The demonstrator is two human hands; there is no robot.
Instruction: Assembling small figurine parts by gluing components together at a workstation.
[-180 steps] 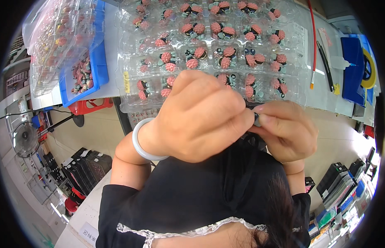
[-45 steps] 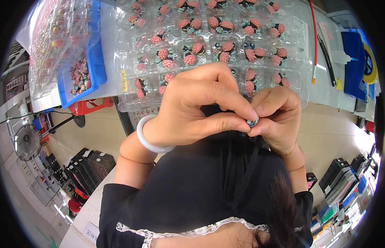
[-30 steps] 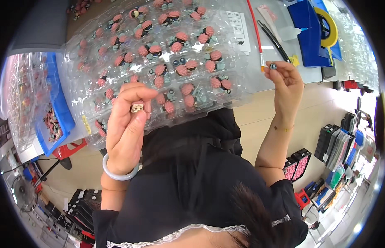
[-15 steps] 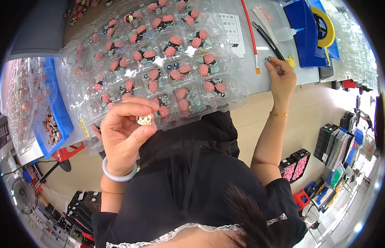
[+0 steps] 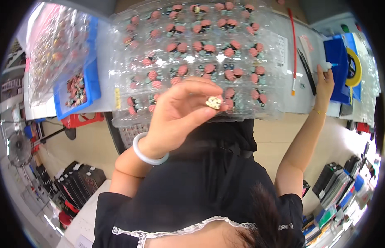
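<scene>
My left hand (image 5: pixel 182 109) pinches a small cream-coloured moulded piece (image 5: pixel 213 102) with dark marks, between thumb and forefinger, in front of the tray. Its pink back is partly hidden by the fingers. A clear plastic tray (image 5: pixel 118 70) lies beneath, its pockets holding pink-topped little figures (image 5: pixel 209 48) with dark and pale green parts. At the right, the fingers of my right hand (image 5: pixel 325 84) close around a small white squeeze bottle (image 5: pixel 326 66) with a blue tip. A tiny dark teal piece (image 5: pixel 302 86) lies on the table nearby.
A red-handled brush (image 5: pixel 293 49), black tweezers-like tools (image 5: pixel 307 72) and a printed paper sheet (image 5: pixel 281 49) lie right of the tray. Beyond my right hand stands a blue tape dispenser (image 5: pixel 339 82) with yellow tape (image 5: pixel 354 68). A blue bin (image 5: pixel 93 82) of small parts sits left.
My right hand has let go of the tiny teal piece on the table and moved right to the squeeze bottle. My left hand still holds the cream piece. The whole view has shifted.
</scene>
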